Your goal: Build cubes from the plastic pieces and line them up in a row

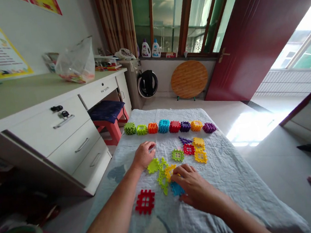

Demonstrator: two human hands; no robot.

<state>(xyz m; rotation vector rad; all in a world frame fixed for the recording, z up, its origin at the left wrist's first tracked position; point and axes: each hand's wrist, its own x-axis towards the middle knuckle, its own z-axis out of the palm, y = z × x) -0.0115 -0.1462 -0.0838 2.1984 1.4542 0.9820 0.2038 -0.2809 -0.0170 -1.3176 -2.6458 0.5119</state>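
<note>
My left hand [145,155] is just above a solid lime-green interlocking block panel [153,165]. Its fingers curve loosely, with a gap to the thumb and nothing visible between them. My right hand [193,185] closes over a blue block panel [177,189], fingers along its far side and thumb at its near edge. Those fingers partly cover a yellow panel [169,172]. Lime-green lattice pieces [162,179] lie between the hands. Nearer to me is a red window panel [145,201]. Beyond lie a green window panel [178,155], a red one [189,149], yellow panels [201,156] and a purple piece [185,140].
A row of assembled coloured cubes [163,126] lines the far part of the cloth-covered table [221,176]. At left stands a white desk [61,123] with a plastic bag [78,63] on top. A stool [107,112] is tucked beneath it. A washing machine [134,83] stands behind.
</note>
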